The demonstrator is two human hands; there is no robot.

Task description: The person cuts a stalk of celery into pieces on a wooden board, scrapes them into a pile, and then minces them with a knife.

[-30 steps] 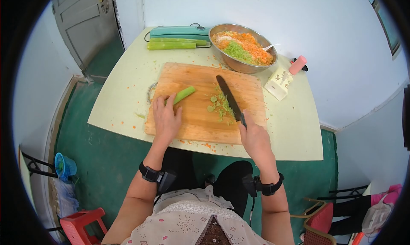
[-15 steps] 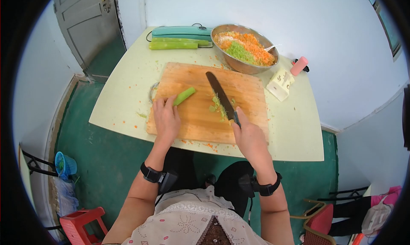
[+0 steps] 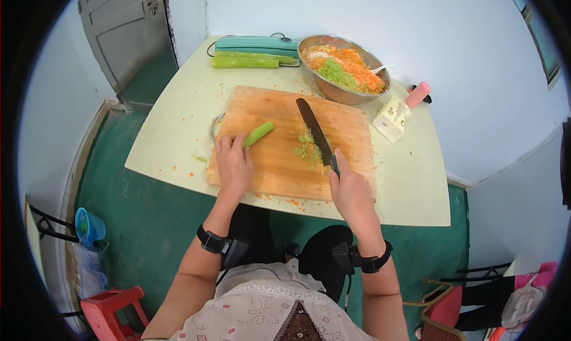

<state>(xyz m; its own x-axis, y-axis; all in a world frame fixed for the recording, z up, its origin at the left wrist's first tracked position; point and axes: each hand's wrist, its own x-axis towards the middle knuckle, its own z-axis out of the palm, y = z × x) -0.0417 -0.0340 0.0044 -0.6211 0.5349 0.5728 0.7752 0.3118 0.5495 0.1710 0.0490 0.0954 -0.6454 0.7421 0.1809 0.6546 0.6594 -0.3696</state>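
The white carton [image 3: 391,120] on the tabletop [image 3: 178,121] carries dark writing (too small to read). The right hand [image 3: 352,189] has its grip closed around the handle of a knife [image 3: 315,133], whose blade lies beside the chopped greens [image 3: 307,149] on the cutting board [image 3: 270,171]. The left hand [image 3: 234,162] lies palm-down, its grip open, fingertips pressing the near end of a celery stalk [image 3: 259,133] that points toward the blade.
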